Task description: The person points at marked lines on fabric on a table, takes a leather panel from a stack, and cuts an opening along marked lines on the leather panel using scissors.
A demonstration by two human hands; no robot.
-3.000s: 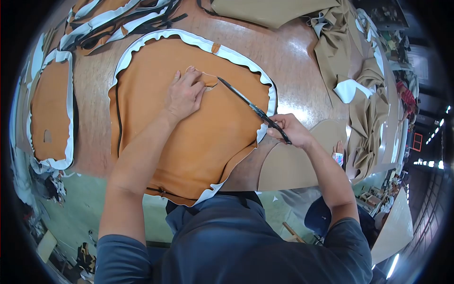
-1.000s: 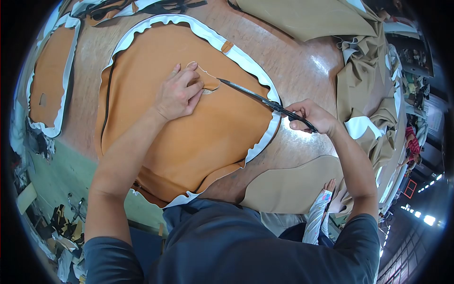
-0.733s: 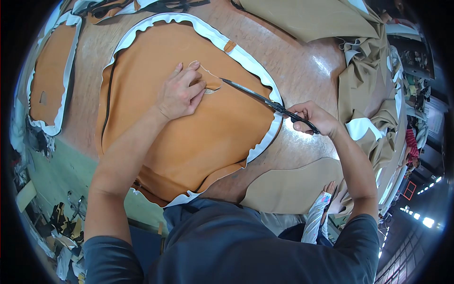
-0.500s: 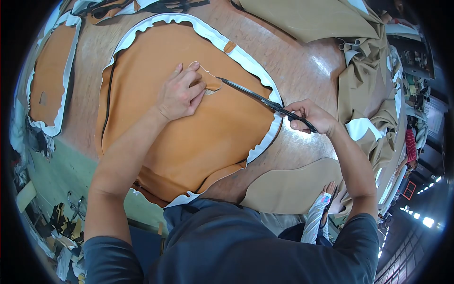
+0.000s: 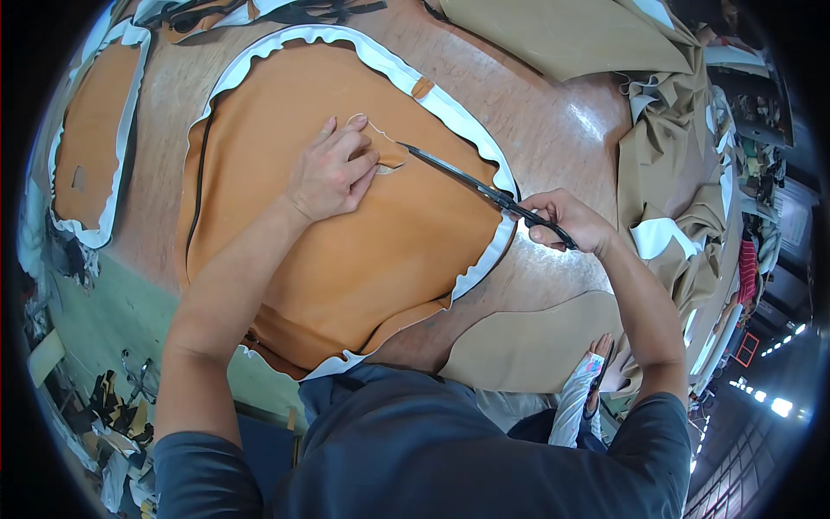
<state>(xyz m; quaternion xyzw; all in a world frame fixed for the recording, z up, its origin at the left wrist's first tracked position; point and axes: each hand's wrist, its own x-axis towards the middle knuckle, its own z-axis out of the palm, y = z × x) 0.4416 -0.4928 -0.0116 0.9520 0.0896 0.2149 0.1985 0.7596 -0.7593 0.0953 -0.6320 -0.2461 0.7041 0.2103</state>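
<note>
A large tan-orange leather cover [image 5: 346, 259] with a ruffled white edging [image 5: 380, 60] lies spread on the table. My left hand [image 5: 333, 169] rests on its middle, fingers curled and closed at a small raised flap [image 5: 391, 158] beside a cut opening. What the fingertips pinch is partly hidden. A thin white thread [image 5: 378, 130] runs from near those fingers toward the scissor tips. In my right hand [image 5: 566, 221] is a pair of long dark scissors [image 5: 458, 175], blades close together, pointing left across the cover with the tips near the thread.
A smaller orange panel [image 5: 91, 138] with white edging lies at the left. Beige material [image 5: 562, 39] covers the far side, and a beige piece [image 5: 536, 337] lies at the near right. Another person's sleeved arm [image 5: 577, 394] is close to my right elbow.
My right hand and the scissor handles have shifted slightly downward. The left hand and the cover look almost the same.
</note>
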